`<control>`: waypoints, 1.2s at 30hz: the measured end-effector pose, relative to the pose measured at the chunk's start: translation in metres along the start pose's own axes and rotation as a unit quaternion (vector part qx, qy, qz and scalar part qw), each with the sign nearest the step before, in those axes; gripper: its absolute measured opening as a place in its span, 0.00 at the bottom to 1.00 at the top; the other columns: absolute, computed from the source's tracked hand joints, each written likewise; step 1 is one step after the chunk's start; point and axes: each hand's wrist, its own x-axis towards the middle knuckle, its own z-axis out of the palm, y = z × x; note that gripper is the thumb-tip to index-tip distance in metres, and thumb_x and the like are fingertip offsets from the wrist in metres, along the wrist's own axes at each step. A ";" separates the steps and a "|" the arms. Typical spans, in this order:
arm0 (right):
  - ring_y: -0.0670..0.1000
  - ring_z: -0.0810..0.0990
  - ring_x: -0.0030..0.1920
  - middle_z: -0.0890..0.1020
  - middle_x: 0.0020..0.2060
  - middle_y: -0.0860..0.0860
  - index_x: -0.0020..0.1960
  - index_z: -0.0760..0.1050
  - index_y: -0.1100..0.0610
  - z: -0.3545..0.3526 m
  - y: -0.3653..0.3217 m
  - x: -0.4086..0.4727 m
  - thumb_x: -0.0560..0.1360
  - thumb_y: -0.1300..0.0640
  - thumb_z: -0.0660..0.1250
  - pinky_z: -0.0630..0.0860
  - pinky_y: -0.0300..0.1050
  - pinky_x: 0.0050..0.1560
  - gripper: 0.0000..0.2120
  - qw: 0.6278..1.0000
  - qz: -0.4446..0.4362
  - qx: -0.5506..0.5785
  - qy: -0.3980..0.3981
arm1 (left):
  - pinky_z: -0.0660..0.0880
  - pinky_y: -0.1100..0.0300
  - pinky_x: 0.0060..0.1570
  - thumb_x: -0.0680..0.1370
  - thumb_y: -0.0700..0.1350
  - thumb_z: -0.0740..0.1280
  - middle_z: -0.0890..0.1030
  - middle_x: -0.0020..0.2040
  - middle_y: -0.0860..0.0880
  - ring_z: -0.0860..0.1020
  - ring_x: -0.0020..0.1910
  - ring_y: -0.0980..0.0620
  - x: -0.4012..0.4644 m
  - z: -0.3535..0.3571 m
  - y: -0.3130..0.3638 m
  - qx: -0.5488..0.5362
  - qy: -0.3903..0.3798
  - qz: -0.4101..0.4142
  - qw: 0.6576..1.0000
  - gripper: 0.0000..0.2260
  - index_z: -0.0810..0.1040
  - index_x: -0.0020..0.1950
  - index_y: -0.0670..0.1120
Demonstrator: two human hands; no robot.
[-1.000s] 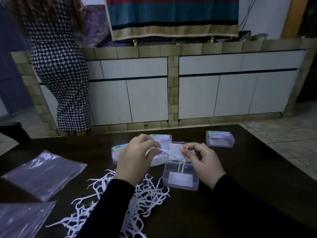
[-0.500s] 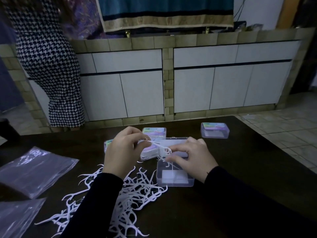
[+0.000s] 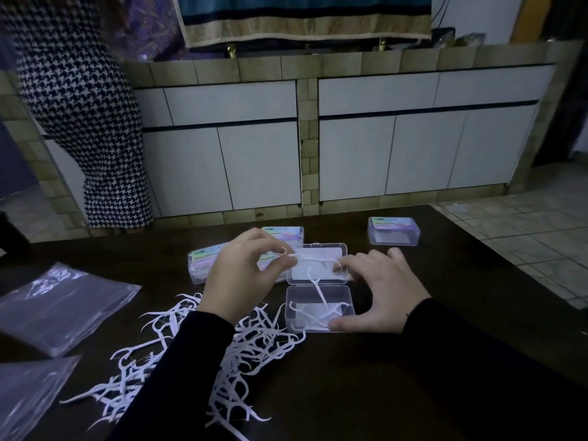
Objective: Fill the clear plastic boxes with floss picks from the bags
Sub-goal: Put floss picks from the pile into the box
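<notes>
Head view looks down on a dark table (image 3: 413, 361) where an open clear box (image 3: 319, 310) sits near the middle, its hinged lid (image 3: 318, 264) laid flat toward the far edge. A few floss picks (image 3: 313, 316) lie in the box's tray, and one stands slanted out of it.

The left hand (image 3: 245, 278) hovers over the box's left side, thumb and forefinger pinching the end of a small bunch of picks (image 3: 313, 258) that stretches across above the lid. The right hand (image 3: 378, 291) is spread wide: its thumb presses the near right corner of the tray, and its straight fingertips reach to the other end of that bunch over the lid; whether they actually touch it I cannot tell.

A loose pile of floss picks (image 3: 203, 361) sprawls toward the near edge, left of the box and partly under the left sleeve. Two plastic bags (image 3: 60, 307) lie flat by the left edge.

Three closed boxes with colourful labels stand toward the far edge: one (image 3: 203, 264) just left of the lid, one (image 3: 286, 233) behind the left hand, and one (image 3: 394, 230) apart to the right.

Beyond the table a person in a houndstooth dress (image 3: 79, 106) stands at tiled cabinets (image 3: 350, 148).
</notes>
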 end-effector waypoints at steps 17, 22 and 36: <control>0.43 0.62 0.53 0.71 0.54 0.37 0.66 0.64 0.36 0.011 0.000 0.007 0.61 0.26 0.68 0.63 0.42 0.49 0.37 0.992 0.057 0.083 -0.075 | 0.68 0.65 0.38 0.71 0.56 0.73 0.80 0.46 0.60 0.75 0.44 0.60 0.000 -0.003 0.011 0.139 -0.165 -0.047 0.975 0.08 0.83 0.49 0.58; 0.45 0.63 0.55 0.70 0.54 0.37 0.65 0.63 0.35 0.015 0.001 0.009 0.60 0.26 0.69 0.65 0.42 0.49 0.37 0.991 0.061 0.094 -0.078 | 0.75 0.63 0.38 0.71 0.54 0.73 0.80 0.43 0.61 0.76 0.39 0.62 0.000 -0.003 0.012 0.062 -0.078 -0.057 0.993 0.04 0.82 0.45 0.58; 0.43 0.63 0.52 0.69 0.51 0.36 0.65 0.63 0.35 0.014 0.002 0.009 0.61 0.27 0.70 0.64 0.41 0.47 0.36 0.991 0.056 0.101 -0.069 | 0.71 0.65 0.40 0.75 0.55 0.69 0.80 0.44 0.59 0.75 0.41 0.62 0.001 0.002 0.012 0.115 -0.200 -0.056 0.971 0.02 0.80 0.44 0.58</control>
